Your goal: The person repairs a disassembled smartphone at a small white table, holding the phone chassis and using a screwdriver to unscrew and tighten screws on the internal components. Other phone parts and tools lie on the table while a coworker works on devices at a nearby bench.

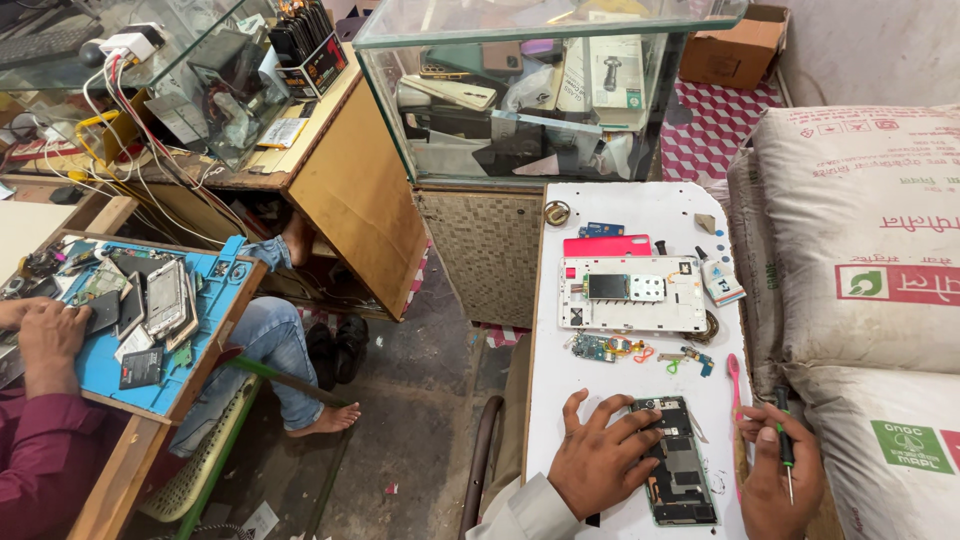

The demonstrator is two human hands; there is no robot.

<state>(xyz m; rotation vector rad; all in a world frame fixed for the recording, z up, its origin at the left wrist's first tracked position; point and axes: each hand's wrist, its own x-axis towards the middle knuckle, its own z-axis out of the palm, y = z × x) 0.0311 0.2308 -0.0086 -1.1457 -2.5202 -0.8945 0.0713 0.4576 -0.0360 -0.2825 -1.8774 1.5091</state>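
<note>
white tabletop, opened phone under the left hand

white laminate covers the narrow table (640, 205) where the work lies. the opened phone body (676, 462) rests flat near the table's front edge, its back off and its dark boards showing. the left hand (600, 462) lies spread on it from the left — fingers wide, fingertips pressing the phone's left edge and upper half, thumb off to the side on the table. the right hand (780, 480) sits just to the right of the phone, apart from it, closed around a small screwdriver (785, 448) with a dark grip, its thin metal shaft pointing down toward the person.

between the phone and the right hand lies a pink toothbrush (733, 380), running along the table's right side. beyond the phone, further up the table, small circuit boards with coloured wires (605, 348) lie loose, and past them a white phone frame (632, 293) lies face up, with a red cover (606, 246) touching its far edge. woven sacks (860, 250) are stacked against the table on the right.

to the far left another person's hand (50, 335) rests at a blue work mat (110, 365) strewn with phone parts — well apart from the white table. a glass display case (520, 90) stands behind.
</note>
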